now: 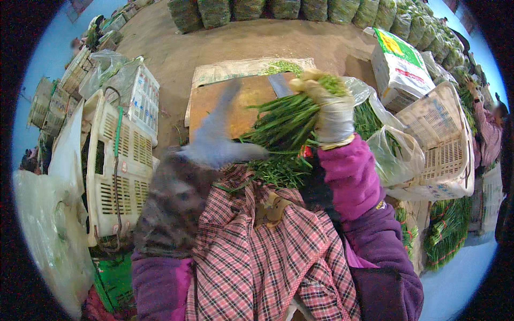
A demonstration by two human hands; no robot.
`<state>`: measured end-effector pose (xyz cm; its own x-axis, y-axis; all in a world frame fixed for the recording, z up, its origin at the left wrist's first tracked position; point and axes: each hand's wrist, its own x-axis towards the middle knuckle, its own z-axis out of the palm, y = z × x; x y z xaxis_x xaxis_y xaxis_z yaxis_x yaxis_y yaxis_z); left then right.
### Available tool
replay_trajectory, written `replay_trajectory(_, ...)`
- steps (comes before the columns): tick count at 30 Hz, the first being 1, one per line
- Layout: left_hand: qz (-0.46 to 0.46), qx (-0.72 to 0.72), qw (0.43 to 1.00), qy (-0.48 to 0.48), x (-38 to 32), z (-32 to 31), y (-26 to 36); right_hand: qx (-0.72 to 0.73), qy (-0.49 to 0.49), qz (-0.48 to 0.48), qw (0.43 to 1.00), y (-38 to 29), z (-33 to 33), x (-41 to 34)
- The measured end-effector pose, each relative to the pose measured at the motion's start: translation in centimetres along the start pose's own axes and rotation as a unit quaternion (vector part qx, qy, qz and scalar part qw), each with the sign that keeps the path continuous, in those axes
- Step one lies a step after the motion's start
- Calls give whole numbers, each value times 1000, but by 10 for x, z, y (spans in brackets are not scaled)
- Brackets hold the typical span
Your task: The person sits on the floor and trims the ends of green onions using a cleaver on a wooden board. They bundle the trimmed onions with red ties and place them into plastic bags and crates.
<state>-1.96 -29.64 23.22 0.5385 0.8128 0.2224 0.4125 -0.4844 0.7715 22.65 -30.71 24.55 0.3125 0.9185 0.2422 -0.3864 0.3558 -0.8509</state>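
My right hand (327,104), in a pale glove, grips a bunch of long green stalks (283,120), their pale cut ends by the fingers and their green ends pointing left. My left hand (225,140), in a bluish glove and blurred, is spread with its fingers apart, left of the bunch; nothing shows in it. Beyond the hands lies a brown wooden board (217,104) with a flat metal blade (280,84) on it. Loose green leaves (281,170) rest on my lap over a pink plaid apron (257,257).
White plastic crates stand at left (124,160) and right (437,152). A clear plastic bag (397,156) of greens is by the right crate. Pale trimmings (283,67) lie behind the board. Full sacks (249,9) line the back. Banded green bundles (447,232) lie at lower right. A person (488,128) is at far right.
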Motion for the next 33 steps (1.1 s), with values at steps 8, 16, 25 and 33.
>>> replay_trajectory(8,91,-157,972,152,34,88,-3,138,-18,50,989,-1,59,-21)
replay_trajectory(16,64,-145,963,218,43,85,-34,151,-175,68,971,0,58,-9)
replay_trajectory(25,-34,-290,859,420,6,28,-94,-439,-208,212,848,97,-111,22)
replay_trajectory(33,-30,-202,846,492,-23,-17,-159,-764,-303,292,489,163,-203,-13)
